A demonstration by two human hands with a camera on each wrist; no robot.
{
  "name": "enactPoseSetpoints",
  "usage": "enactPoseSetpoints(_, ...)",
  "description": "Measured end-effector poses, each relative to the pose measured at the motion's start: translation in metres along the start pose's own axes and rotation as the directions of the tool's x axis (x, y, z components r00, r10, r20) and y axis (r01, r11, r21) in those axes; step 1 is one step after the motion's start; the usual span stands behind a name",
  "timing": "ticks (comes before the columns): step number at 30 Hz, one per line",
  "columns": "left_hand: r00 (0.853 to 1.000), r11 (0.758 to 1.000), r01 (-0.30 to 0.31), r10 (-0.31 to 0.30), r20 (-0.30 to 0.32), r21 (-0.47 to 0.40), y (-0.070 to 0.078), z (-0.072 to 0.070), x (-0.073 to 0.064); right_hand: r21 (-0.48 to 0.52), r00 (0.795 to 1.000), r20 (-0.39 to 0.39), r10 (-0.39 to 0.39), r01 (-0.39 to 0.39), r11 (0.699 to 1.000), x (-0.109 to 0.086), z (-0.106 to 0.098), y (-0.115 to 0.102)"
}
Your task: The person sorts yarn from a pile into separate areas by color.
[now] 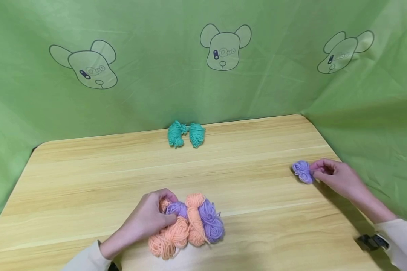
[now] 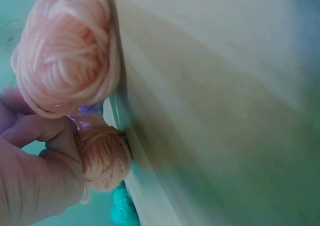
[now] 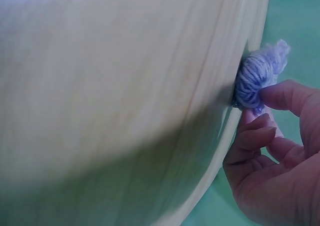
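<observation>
My left hand (image 1: 152,214) is at a cluster of yarn skeins near the front middle of the table. Its thumb and fingers pinch a purple yarn skein (image 1: 177,208) bound around the middle of an orange one (image 1: 178,231). Right beside these lie another orange skein (image 1: 196,222) and a larger purple skein (image 1: 213,222). In the left wrist view, orange yarn (image 2: 67,55) bulges close to the camera, above the hand (image 2: 40,161). Over at the right side, my right hand (image 1: 339,178) pinches a small purple yarn skein (image 1: 302,172) by its near end; thumb and finger grip it in the right wrist view (image 3: 255,80).
Two teal yarn bundles (image 1: 196,134) lie side by side at the table's back edge, joined by a short strand. Green cloth (image 1: 162,82) with printed animal heads hangs behind and along the sides of the wooden table (image 1: 88,180).
</observation>
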State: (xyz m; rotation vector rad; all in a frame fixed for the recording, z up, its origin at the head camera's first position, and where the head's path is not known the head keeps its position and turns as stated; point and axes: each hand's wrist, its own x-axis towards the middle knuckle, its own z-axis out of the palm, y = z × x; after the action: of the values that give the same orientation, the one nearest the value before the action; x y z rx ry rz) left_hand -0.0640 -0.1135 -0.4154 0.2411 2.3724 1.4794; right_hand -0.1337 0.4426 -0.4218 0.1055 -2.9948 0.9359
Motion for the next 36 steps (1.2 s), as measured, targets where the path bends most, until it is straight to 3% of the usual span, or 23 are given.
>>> enactPoseSetpoints(7,1.0,1.0,-0.008,0.007,-0.004,-0.011,0.001,-0.001,-0.001,-0.025,1.0,-0.001,0.003,-0.003,1.0,-0.002,0.001,0.0)
enactPoseSetpoints(15,1.0,1.0,-0.017,0.018,-0.02,0.007,0.003,-0.002,-0.001,0.02,0.999,-0.013,0.039,-0.038,0.999,-0.006,0.004,-0.005)
enactPoseSetpoints(36,0.997,1.0,0.014,-0.014,-0.076,0.004,0.004,-0.006,0.001,0.069,0.998,-0.034,0.051,-0.048,0.996,-0.008,0.007,-0.01)
